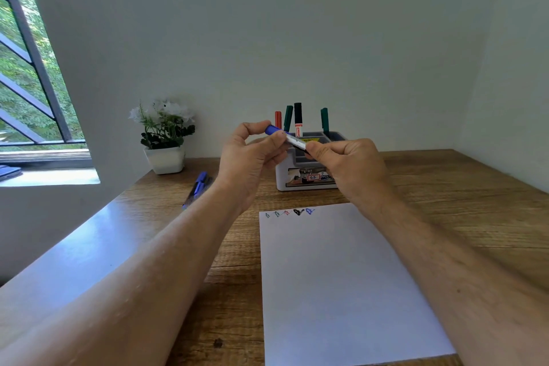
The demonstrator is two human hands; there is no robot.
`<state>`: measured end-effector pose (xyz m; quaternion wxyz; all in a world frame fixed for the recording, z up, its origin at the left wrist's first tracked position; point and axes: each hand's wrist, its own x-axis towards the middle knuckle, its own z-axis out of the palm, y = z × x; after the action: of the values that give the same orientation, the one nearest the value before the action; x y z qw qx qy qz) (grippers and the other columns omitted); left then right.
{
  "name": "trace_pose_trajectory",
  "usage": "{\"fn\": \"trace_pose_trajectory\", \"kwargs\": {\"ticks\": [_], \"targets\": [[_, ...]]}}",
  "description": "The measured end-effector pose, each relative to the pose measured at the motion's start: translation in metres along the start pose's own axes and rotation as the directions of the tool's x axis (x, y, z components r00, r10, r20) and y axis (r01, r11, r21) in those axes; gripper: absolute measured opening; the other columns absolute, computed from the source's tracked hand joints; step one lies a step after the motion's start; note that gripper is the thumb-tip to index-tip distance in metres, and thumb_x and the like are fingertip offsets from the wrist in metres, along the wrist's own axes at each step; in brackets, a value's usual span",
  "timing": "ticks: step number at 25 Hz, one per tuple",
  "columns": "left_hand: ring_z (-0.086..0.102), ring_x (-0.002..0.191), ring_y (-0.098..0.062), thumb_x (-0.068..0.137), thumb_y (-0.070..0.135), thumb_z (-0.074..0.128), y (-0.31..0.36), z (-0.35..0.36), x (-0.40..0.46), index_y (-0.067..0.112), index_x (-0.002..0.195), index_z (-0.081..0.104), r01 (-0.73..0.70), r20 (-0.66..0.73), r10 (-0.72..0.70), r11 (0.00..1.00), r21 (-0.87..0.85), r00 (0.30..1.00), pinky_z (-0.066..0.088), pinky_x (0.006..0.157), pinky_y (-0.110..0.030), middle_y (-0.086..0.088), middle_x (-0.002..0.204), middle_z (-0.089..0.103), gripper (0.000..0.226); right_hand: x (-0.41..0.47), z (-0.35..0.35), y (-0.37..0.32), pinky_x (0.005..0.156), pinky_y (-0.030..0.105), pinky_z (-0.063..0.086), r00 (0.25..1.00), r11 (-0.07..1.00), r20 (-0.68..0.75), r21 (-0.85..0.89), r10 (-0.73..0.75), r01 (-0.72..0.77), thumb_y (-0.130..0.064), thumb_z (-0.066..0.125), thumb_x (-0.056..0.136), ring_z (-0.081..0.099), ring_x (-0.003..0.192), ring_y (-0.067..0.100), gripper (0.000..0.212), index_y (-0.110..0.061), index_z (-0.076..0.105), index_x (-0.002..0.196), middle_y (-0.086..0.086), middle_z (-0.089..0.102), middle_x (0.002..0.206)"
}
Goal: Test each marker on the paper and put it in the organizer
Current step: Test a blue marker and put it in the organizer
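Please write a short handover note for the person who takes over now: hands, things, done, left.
Left hand pinches the blue marker at its cap; right hand grips its barrel.
Four markers stand in the organizer; more markers lie on the table, left.
Done: five test marks on the paper.
Left: put the blue marker in, then test the lying ones.

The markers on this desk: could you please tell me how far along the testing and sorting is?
Done: four markers stand in the organizer, and the paper carries five test marks, the last one blue. In hand: the left hand and right hand hold a blue marker, cap at the left fingers. Left: storing it, plus the blue markers on the desk.
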<state>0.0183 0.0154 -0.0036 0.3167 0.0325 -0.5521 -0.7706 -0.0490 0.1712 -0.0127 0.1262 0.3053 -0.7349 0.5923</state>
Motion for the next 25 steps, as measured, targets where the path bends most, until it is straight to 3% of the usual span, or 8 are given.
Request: {"fn": "trace_pose_trajectory", "kwargs": {"ticks": [4, 6, 9, 10, 14, 17, 21, 25], "targets": [[0.075, 0.086, -0.03, 0.082, -0.002, 0.073, -0.001, 0.004, -0.003, 0.011, 0.116, 0.056, -0.048, -0.027, 0.049, 0.997, 0.064, 0.998, 0.061, 0.072, -0.033, -0.015, 0.091, 0.076, 0.039, -0.006, 0.002, -0.001, 0.035, 0.01, 0.029, 0.996, 0.997, 0.087, -0.062, -0.033, 0.038, -0.048, 0.058, 0.093, 0.045, 0.036, 0.0, 0.033, -0.028, 0.073, 0.071, -0.018, 0.051, 0.038], [0.075, 0.084, -0.027, 0.081, -0.001, 0.075, 0.001, 0.005, -0.005, 0.014, 0.113, 0.058, -0.132, -0.043, 0.138, 0.983, 0.129, 0.989, 0.061, 0.073, -0.033, -0.01, 0.086, 0.076, 0.04, -0.007, 0.002, 0.001, 0.038, 0.01, 0.031, 0.998, 0.99, 0.056, -0.141, -0.008, 0.015, -0.051, 0.047, 0.098, 0.05, 0.04, -0.001, 0.045, -0.025, 0.069, 0.067, -0.016, 0.056, 0.044], [0.075, 0.082, -0.018, 0.08, 0.004, 0.078, 0.009, 0.009, -0.001, 0.023, 0.105, 0.059, -0.327, -0.051, 0.358, 0.894, 0.306, 0.932, 0.06, 0.079, -0.033, -0.004, 0.084, 0.076, 0.037, -0.001, -0.001, 0.008, 0.048, 0.019, 0.033, 0.996, 0.974, -0.079, -0.223, 0.031, -0.048, -0.044, 0.034, 0.104, 0.055, 0.059, 0.001, 0.043, -0.022, 0.071, 0.1, -0.007, 0.067, 0.073], [0.074, 0.081, -0.015, 0.08, 0.006, 0.079, 0.013, 0.012, 0.001, 0.027, 0.102, 0.058, -0.393, -0.042, 0.44, 0.839, 0.377, 0.897, 0.06, 0.079, -0.031, -0.002, 0.083, 0.075, 0.036, 0.001, -0.003, 0.01, 0.048, 0.016, 0.033, 0.994, 0.967, -0.107, -0.251, 0.011, -0.038, -0.04, 0.034, 0.105, 0.054, 0.064, 0.0, 0.04, -0.02, 0.069, 0.108, -0.005, 0.066, 0.078], [0.07, 0.076, -0.003, 0.081, 0.011, 0.078, 0.024, 0.031, 0.019, 0.034, 0.096, 0.056, -0.547, 0.03, 0.624, 0.661, 0.514, 0.781, 0.058, 0.076, -0.024, 0.019, 0.079, 0.071, 0.035, 0.002, -0.005, 0.014, 0.043, 0.007, 0.036, 0.979, 0.938, -0.165, -0.341, -0.116, 0.054, -0.032, 0.035, 0.106, 0.05, 0.063, -0.001, 0.028, -0.015, 0.057, 0.106, 0.001, 0.063, 0.085], [0.067, 0.074, 0.006, 0.084, 0.008, 0.074, 0.028, 0.048, 0.04, 0.03, 0.099, 0.058, -0.578, 0.077, 0.661, 0.587, 0.566, 0.747, 0.053, 0.071, -0.012, 0.021, 0.076, 0.069, 0.032, 0.002, -0.004, 0.016, 0.04, 0.005, 0.035, 0.981, 0.936, -0.138, -0.342, -0.136, 0.082, -0.031, 0.035, 0.105, 0.05, 0.061, 0.0, 0.024, -0.015, 0.053, 0.104, 0.004, 0.063, 0.086], [0.064, 0.074, 0.01, 0.088, 0.007, 0.069, 0.022, 0.061, 0.06, 0.028, 0.106, 0.06, -0.534, 0.084, 0.629, 0.574, 0.621, 0.773, 0.049, 0.067, -0.005, 0.013, 0.082, 0.067, 0.03, 0.003, -0.002, 0.017, 0.043, 0.01, 0.038, 0.983, 0.919, -0.11, -0.383, -0.147, 0.095, -0.034, 0.037, 0.105, 0.06, 0.069, 0.008, 0.02, -0.02, 0.05, 0.102, -0.001, 0.063, 0.087], [0.066, 0.071, 0.004, 0.092, 0.009, 0.063, 0.001, 0.065, 0.066, 0.031, 0.111, 0.059, -0.461, 0.102, 0.563, 0.543, 0.702, 0.82, 0.053, 0.062, -0.012, 0.012, 0.084, 0.068, 0.03, 0.004, 0.0, 0.012, 0.039, 0.006, 0.037, 0.978, 0.914, -0.103, -0.385, -0.181, 0.128, -0.034, 0.042, 0.103, 0.051, 0.059, -0.004, 0.015, -0.022, 0.048, 0.096, -0.008, 0.056, 0.076]]}}
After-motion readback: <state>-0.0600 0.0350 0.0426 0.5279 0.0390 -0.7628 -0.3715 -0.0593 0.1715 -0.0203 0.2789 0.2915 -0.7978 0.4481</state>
